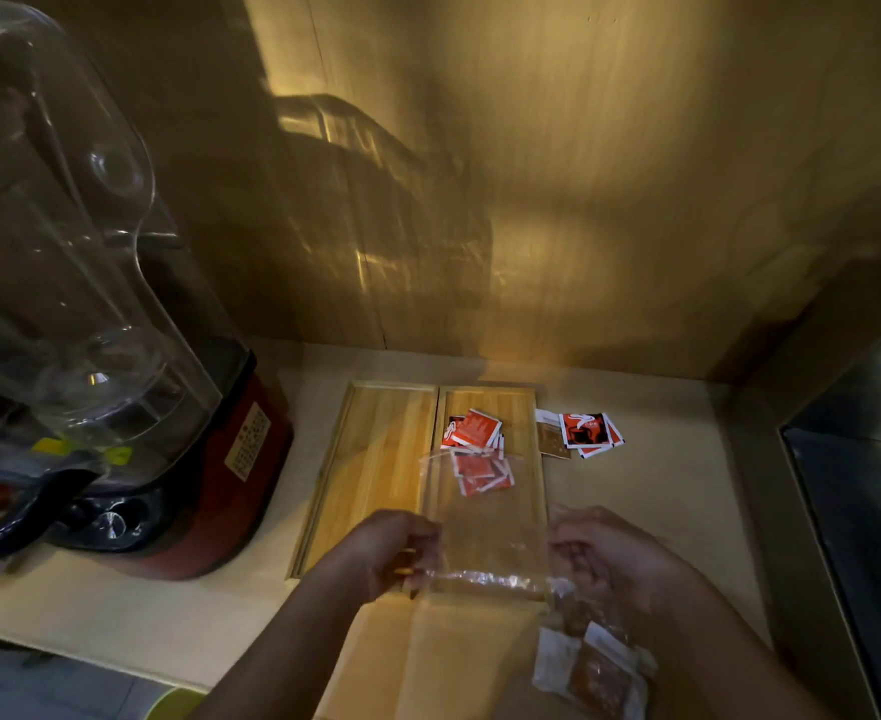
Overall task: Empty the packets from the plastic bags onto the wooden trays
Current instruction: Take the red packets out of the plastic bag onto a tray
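Your left hand (402,556) and right hand (596,553) pinched the clear plastic bag (485,537) at lower centre, red packets (472,439) (print unreadable) spilling onto the right wooden tray (524,402).

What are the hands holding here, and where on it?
Both hands, left and right, hold the clear plastic bag by its near bottom corners, tipping out red packets.

Beige countertop (661,491) filling the lower half of the frame. Directly on it: a red-based blender (131,459) at left; two wooden trays (376,459) side by side at centre; loose red-and-white packets (586,432) right of the trays; brown packets (591,672) at lower right.
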{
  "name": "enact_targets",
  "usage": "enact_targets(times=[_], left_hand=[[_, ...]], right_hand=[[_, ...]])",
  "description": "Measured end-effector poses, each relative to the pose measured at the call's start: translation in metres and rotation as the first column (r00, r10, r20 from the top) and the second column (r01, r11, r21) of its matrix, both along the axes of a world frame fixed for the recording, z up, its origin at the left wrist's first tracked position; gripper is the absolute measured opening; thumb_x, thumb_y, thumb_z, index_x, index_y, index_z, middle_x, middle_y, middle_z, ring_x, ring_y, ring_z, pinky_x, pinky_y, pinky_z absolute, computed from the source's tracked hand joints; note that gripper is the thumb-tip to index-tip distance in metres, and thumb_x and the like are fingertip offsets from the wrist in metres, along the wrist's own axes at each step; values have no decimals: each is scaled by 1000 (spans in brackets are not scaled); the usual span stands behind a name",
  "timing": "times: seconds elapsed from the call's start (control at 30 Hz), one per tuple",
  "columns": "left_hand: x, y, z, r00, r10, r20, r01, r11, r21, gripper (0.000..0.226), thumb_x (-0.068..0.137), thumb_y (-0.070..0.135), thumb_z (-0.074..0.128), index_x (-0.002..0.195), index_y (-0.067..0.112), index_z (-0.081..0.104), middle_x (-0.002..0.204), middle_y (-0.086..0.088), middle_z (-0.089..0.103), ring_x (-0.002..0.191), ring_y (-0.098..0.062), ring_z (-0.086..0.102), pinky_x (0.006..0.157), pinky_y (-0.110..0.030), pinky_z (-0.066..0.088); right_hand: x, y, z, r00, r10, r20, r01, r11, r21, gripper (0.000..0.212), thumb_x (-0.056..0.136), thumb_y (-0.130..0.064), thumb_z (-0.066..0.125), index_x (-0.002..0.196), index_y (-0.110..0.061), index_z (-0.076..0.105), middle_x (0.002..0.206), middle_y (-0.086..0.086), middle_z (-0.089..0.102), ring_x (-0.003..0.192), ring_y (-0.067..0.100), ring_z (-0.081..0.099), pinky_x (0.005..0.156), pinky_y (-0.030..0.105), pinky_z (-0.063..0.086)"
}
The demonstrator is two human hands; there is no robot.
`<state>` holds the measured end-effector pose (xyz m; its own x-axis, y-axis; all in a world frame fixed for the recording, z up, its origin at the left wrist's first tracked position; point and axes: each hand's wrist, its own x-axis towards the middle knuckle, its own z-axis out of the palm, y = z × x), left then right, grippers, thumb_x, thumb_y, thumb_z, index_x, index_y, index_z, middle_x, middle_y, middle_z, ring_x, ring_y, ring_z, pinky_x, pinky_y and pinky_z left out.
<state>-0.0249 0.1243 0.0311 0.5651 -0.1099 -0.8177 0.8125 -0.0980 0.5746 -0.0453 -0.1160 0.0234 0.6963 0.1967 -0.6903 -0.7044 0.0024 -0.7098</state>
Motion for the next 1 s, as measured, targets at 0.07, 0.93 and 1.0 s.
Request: enact_targets(times=[0.07,0.93,1.0], left_hand=[[-9,2,-10,999,-34,-32,35,999,14,10,83,17,60,78,10,65,60,-3,59,52,-14,53,55,-24,43],[-7,-23,43,963,-13,270,14,1000,1,14,85,14,57,82,3,64,66,-10,62,57,-21,56,57,-30,44],[-9,-31,42,952,-59,301,58,998,13,10,85,12,58,75,10,56,59,-4,57,47,-13,50,52,-24,43]], right_hand=[[-8,1,-12,998,49,-45,-51,998,-33,14,81,-16,63,69,-8,62,53,5,48,35,10,37,37,16,21],[-16,7,25,960,-217,178,213,976,44,18,78,-14,64,64,-5,62,54,13,51,47,22,48,47,25,34],[-24,-6,21,951,-259,168,257,966,33,20,77,-14,67,59,-10,58,52,8,46,45,17,41,46,24,29]])
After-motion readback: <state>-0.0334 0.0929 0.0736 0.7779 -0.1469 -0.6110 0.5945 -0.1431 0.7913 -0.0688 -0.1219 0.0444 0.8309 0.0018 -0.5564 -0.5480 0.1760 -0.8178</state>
